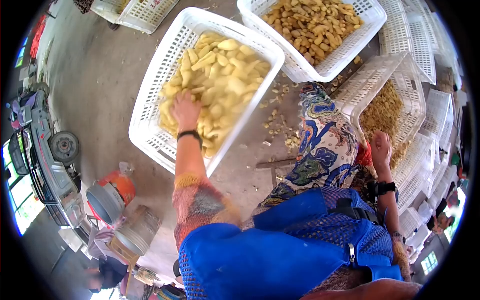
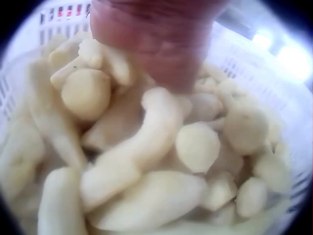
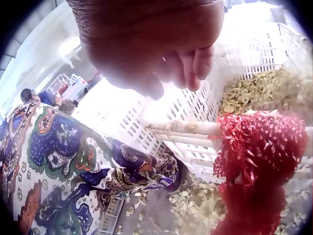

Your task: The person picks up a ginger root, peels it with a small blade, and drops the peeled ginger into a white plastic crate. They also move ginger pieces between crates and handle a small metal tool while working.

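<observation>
My left hand (image 1: 186,110) reaches into a white slotted crate (image 1: 145,102) and rests on a heap of pale yellow peeled tubers (image 1: 220,65). In the left wrist view the hand (image 2: 156,44) hangs blurred over the tubers (image 2: 151,127), its fingertips hidden. The tubers are knobbly, with flat cut ends on several. Held over the crate on the right side, my right hand (image 1: 381,150) has loosely bent fingers with nothing in them. Below that hand (image 3: 156,54) in the right wrist view, red netting (image 3: 259,161) is draped over a pale bar (image 3: 186,128).
Unpeeled brown tubers (image 1: 315,25) fill another crate (image 1: 320,74) at the back. A tilted crate (image 1: 367,75) at right contains small slices (image 1: 385,110). Scraps (image 1: 277,120) litter the floor. Stacked crates (image 1: 410,30) stand far right; buckets (image 1: 107,200) and a vehicle (image 1: 50,160) are at left.
</observation>
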